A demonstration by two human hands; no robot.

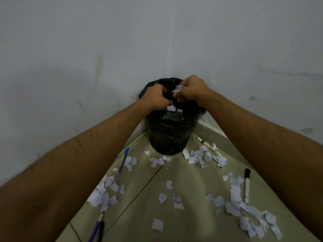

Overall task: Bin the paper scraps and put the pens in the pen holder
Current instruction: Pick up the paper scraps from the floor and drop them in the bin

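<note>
Crumpled white paper scraps (178,90) are pinched in the right hand (192,89), its fingers curled tightly around the wad directly above the mouth of the bin (170,130). The left hand (155,96) is held just beside it, also curled, with another small scrap (171,107) showing at its fingertips; whether that piece is gripped or already falling cannot be told. Neither hand is spread.

In the head view, which is the only one given, the black-lined bin is seen immediately beneath both grips, set in the corner where the walls (87,49) meet. The step in hand is judged to be the dropping of a gathered handful into the bin.

Below and nearer than the grips, the floor (192,173) is strewn with many scraps: one cluster to the lower left (104,193), one just past the bin's base on the right (201,157), and a long trail to the lower right (244,208). A blue pen (124,159) lies below the left hand, a green-capped marker (208,145) below the right, a black-capped marker (246,186) further down on the right, and a purple pen (95,229) at the bottom left. No pen holder is visible.

Much of the task is judged to remain. Next, the fingers would need to be released over the opening, and the hands brought back down to the floor for more scraps.
</note>
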